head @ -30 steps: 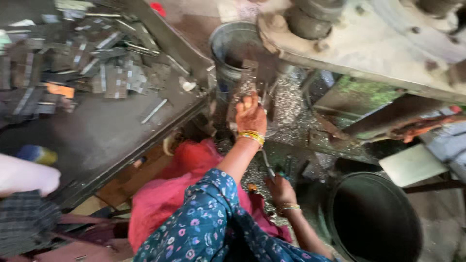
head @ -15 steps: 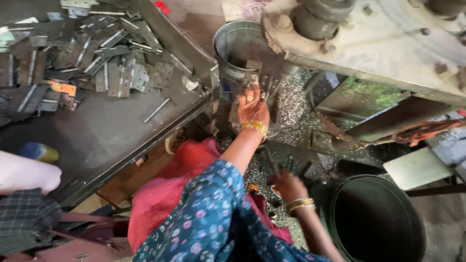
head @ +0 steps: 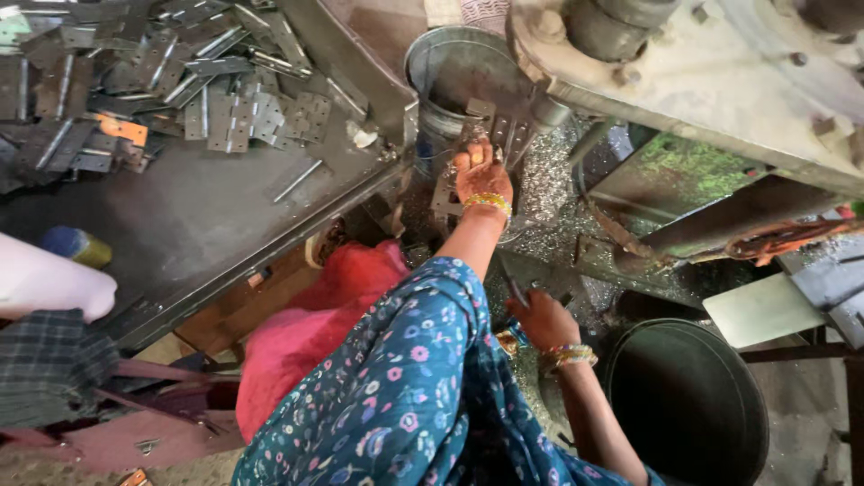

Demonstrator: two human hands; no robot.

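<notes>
My left hand [head: 481, 175], with a yellow bangle on the wrist, reaches forward under the grey machine [head: 684, 81]. Its fingers rest on and hold a flat metal hinge plate [head: 499, 126] at the machine's work spot, over a bed of shiny metal shavings [head: 549, 193]. My right hand [head: 540, 319], wearing beaded bangles, is lower and closer to me. It is closed around a thin dark metal handle [head: 511, 286]. A floral blue sleeve covers my left arm.
A dark metal table [head: 207, 216] at left carries a heap of several hinge plates [head: 225, 99]. A galvanised bucket [head: 459, 72] stands behind the left hand, a black tub [head: 688, 405] at lower right. Pink cloth [head: 315, 315] lies below the table. Another person's pale sleeve [head: 45, 283] is at the left edge.
My left hand stays at the hinge plate under the machine. My right hand has crept slightly up and to the right, still closed on the handle.
</notes>
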